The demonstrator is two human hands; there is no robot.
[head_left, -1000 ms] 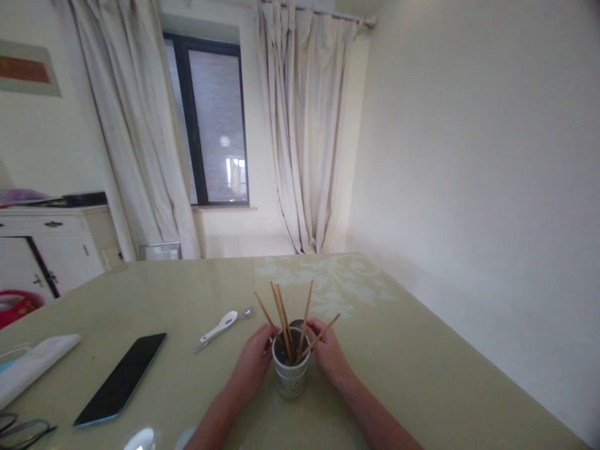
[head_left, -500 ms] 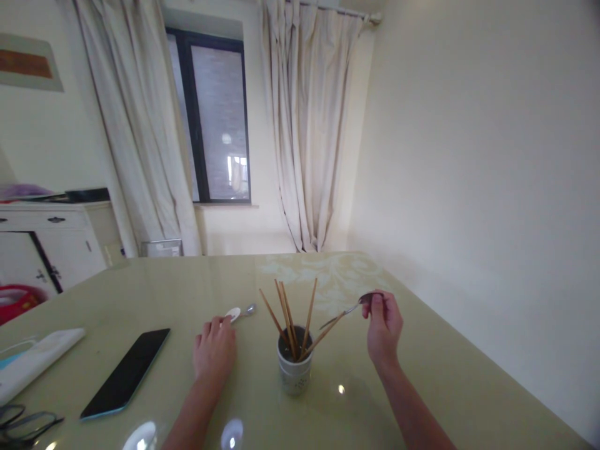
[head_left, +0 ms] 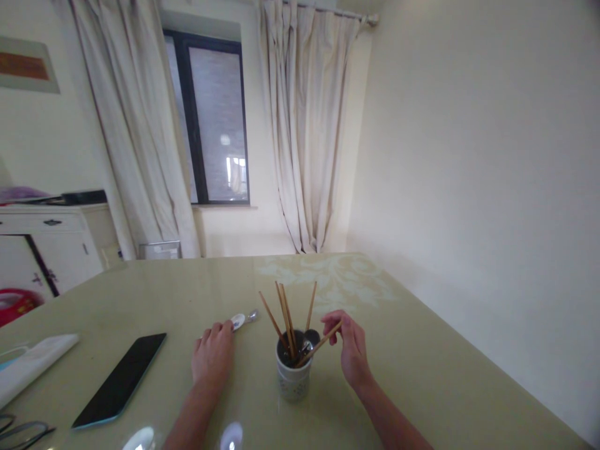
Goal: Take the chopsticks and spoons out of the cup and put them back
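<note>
My left hand (head_left: 214, 355) rests on the table at the left of the cup, its fingers curled over spoons. From under them show a white spoon (head_left: 238, 321) and a shiny metal end (head_left: 254, 315); the rest is covered. A pale patterned cup (head_left: 294, 381) stands upright in the middle, holding several wooden chopsticks (head_left: 287, 312). Inside its right rim leans a metal spoon (head_left: 310, 339), bowl upward. My right hand (head_left: 349, 344) is just right of the cup, fingers loosely bent and apart. The tip of a slanting chopstick (head_left: 323, 342) overlaps its thumb and fingers.
At the left lies a dark-screened tablet or phone (head_left: 122, 380), with a white flat object (head_left: 40, 362) beyond it. Eyeglasses (head_left: 28, 431) sit at the lower left corner. The glossy green table (head_left: 450, 387) runs along a wall (head_left: 492, 187) on the right.
My right hand has moved left and down toward the cup and let go of the metal spoon, which now stands in the cup. My left hand stays in about the same place.
</note>
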